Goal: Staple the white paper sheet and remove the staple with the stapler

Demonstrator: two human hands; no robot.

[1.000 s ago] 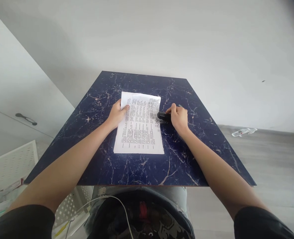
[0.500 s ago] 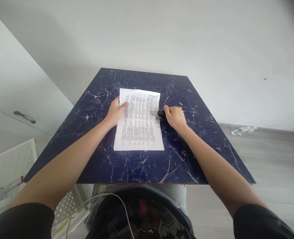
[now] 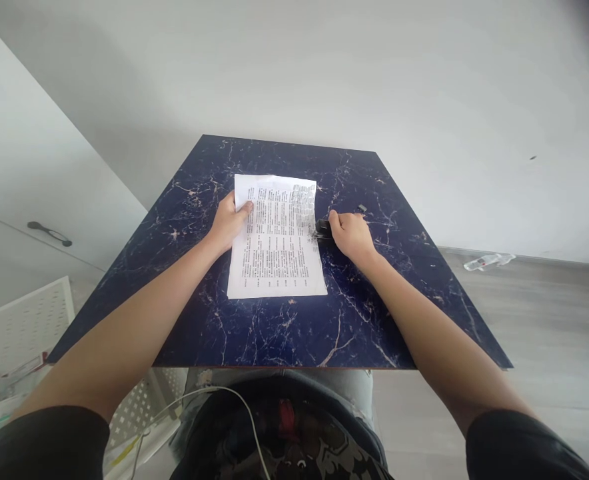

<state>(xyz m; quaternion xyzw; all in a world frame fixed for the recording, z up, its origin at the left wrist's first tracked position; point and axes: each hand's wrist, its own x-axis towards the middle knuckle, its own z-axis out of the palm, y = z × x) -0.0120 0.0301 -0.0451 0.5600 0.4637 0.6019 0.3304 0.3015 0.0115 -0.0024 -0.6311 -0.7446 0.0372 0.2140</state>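
A stack of printed white paper sheets (image 3: 279,247) lies tilted over the table in the middle of the head view. My left hand (image 3: 228,220) grips its left edge, thumb on top and fingers underneath. At the stack's right edge is a black stapler (image 3: 323,229), with my right hand (image 3: 353,235) wrapped round its body. The stapler's front end meets the paper's edge, which curls up a little there. Whether the sheet lies between its jaws I cannot tell. My right hand hides most of the stapler.
A small dark grey piece (image 3: 361,209) lies just beyond my right hand on the blue marbled table (image 3: 284,340). A white cabinet (image 3: 19,180) stands to the left, with a perforated white rack (image 3: 29,313) below it. Clear plastic packaging (image 3: 489,261) lies on the floor at right.
My left hand and the paper stack have shifted slightly left and away from me. The stapler's front end now covers less of the paper's edge. My right hand has hardly moved.
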